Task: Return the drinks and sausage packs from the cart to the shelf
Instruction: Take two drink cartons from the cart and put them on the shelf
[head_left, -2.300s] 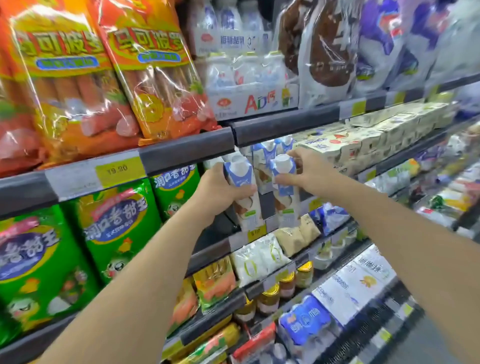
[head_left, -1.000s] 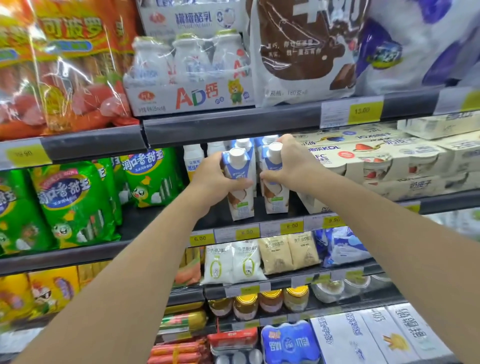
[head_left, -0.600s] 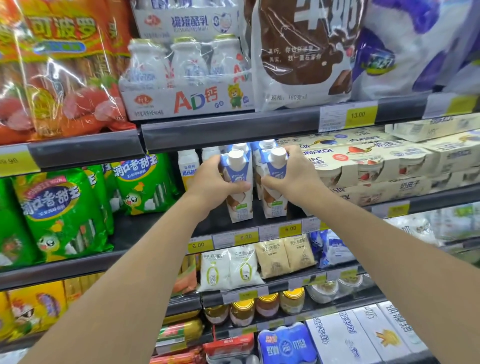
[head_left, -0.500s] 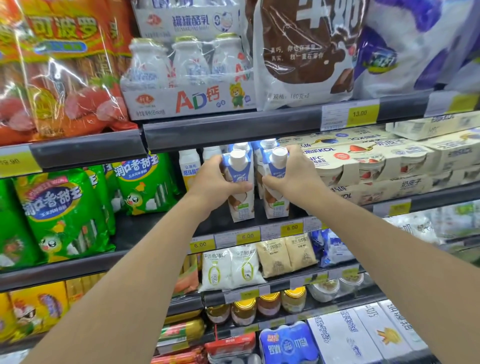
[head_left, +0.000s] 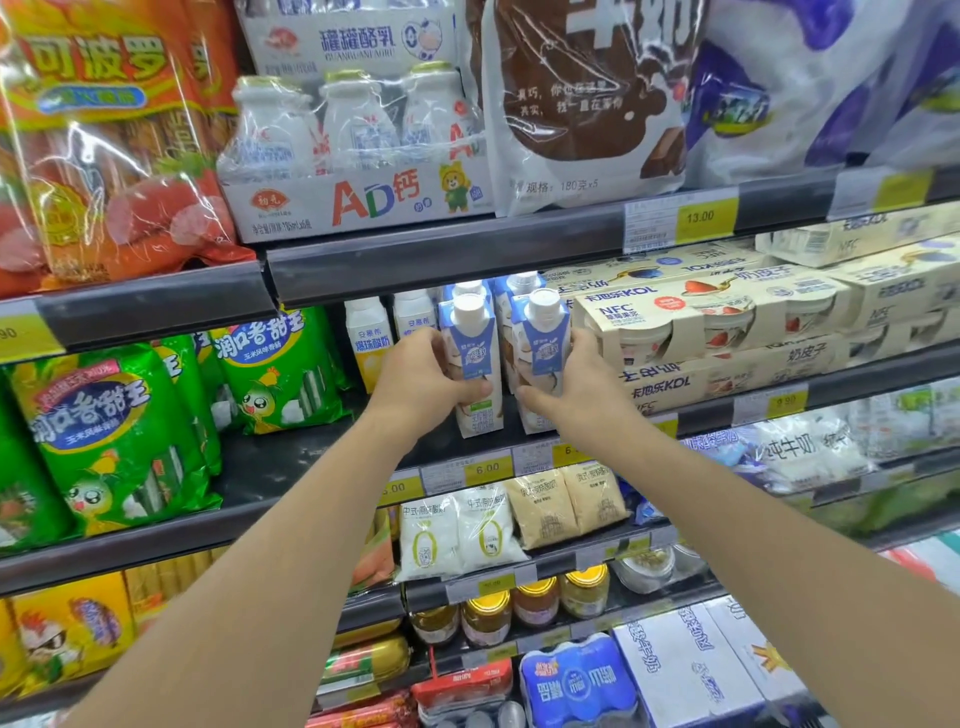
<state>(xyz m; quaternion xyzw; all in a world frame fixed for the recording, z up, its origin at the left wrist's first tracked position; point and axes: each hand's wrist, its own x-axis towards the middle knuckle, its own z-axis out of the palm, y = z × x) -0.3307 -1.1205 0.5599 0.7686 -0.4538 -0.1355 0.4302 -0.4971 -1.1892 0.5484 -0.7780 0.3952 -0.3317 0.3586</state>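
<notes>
Since a moment ago my hands have slid lower on the two blue-and-white capped drink cartons. My left hand (head_left: 426, 382) grasps one carton (head_left: 471, 364), my right hand (head_left: 576, 387) the other (head_left: 540, 358), setting them upright at the dark shelf (head_left: 291, 457) front so labels face outward.

Bare dark shelf (head_left: 291, 457) lies open left of the two front cartons (head_left: 475, 364), between them and the green sausage packs (head_left: 275, 364). The yogurt boxes (head_left: 701, 332) crowd in just beside the right carton, more cartons stand behind, and the upper shelf edge (head_left: 447, 260) hangs low above the caps.
</notes>
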